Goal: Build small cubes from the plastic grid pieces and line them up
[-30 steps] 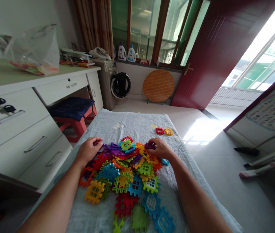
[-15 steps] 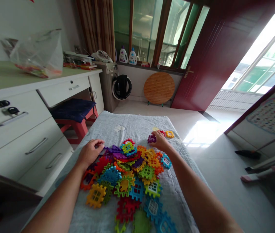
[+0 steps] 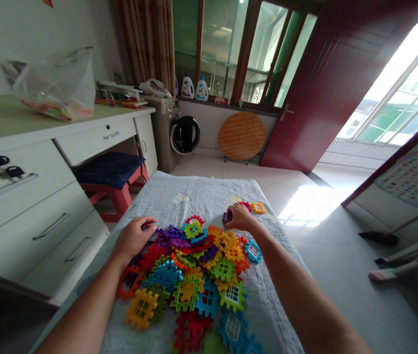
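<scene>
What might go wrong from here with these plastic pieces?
The right hand grips a purple piece close to the red piece, so it might knock that one askew. The pile is loose and overlapping; the left hand, right at its edge, could brush it and make pieces slide.

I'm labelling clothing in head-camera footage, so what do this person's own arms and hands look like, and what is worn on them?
The left hand and right hand are ungloved, with no ring that I can make out. The left forearm and right forearm are bare: no sleeve, watch or bracelet shows. Any sleeves higher up lie outside the picture.
</scene>
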A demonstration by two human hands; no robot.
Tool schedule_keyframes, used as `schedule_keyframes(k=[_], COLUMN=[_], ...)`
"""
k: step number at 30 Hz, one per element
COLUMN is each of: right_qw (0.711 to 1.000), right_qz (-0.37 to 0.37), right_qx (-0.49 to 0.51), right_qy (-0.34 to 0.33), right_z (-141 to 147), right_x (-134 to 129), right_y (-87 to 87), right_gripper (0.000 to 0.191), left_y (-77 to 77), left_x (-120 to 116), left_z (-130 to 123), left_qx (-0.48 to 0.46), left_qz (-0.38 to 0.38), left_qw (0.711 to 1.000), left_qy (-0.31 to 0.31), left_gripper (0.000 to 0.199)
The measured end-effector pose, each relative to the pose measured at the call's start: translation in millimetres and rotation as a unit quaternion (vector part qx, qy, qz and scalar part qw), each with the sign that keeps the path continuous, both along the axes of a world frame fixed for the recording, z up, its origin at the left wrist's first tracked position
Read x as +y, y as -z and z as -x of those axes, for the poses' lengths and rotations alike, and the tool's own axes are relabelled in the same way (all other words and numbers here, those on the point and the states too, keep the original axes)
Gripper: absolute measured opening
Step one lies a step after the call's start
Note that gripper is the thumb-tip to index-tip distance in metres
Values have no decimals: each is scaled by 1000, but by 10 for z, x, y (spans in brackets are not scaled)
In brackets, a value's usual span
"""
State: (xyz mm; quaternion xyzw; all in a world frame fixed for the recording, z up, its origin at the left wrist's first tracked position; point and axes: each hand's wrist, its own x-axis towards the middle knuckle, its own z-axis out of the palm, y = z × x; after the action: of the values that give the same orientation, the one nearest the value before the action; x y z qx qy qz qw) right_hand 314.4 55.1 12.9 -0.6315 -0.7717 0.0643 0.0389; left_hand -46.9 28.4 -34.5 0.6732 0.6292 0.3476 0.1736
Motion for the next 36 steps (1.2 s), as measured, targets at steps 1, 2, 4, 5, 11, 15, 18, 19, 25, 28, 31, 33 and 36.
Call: schedule_keyframes(k=[1,2,4,5,11,15,18,19,25,28,31,33,36], right_qw=[1000,1000,998,998,1000,999,999,999,1000,999,999,999,999], right_qz=[-8,-20,-44,-51,-2,22,0,-10,1,17,19,16,18], right_qx=[5,13,29,33,21,23,39,43,13,-15,-30,-34,-38], right_qy=[3,10,28,34,1,-18,-8,-2,-13,-25,-21,-18,-18], right_z=[-7,-23,-78,-109,-158,-185,-316,-362,-328,-191,-125,-113,-93], right_x=[43,95,220,284,501,526,561,571,550,523,518,521,521], right_y=[-19,-47,-116,-149,-121,-73,-181,-226,-228,-107,-59,-67,-80], right_gripper=[42,44,47,48,47,57,58,55,61,53,43,44,44], left_y=[3,6,10,9,-8,-6,-7,-11,-46,-42,-30,-24,-23], left_x=[1,2,7,8,5,-1,1,1,-9,-11,-9,-7,-10], left_z=[3,5,8,8,-1,5,4,2,-18,-21,-17,-13,-11], left_qx=[0,2,4,3,2,2,2,2,6,0,-3,-3,-5], left_qz=[1,3,6,7,2,3,4,4,2,-2,-1,0,3], left_qw=[1000,1000,1000,1000,1000,1000,1000,1000,1000,1000,1000,1000,1000], left_qy=[1,1,0,0,-1,2,1,0,-8,-4,-1,-3,-6], left_gripper=[34,34,34,34,32,33,33,33,31,31,32,32,32])
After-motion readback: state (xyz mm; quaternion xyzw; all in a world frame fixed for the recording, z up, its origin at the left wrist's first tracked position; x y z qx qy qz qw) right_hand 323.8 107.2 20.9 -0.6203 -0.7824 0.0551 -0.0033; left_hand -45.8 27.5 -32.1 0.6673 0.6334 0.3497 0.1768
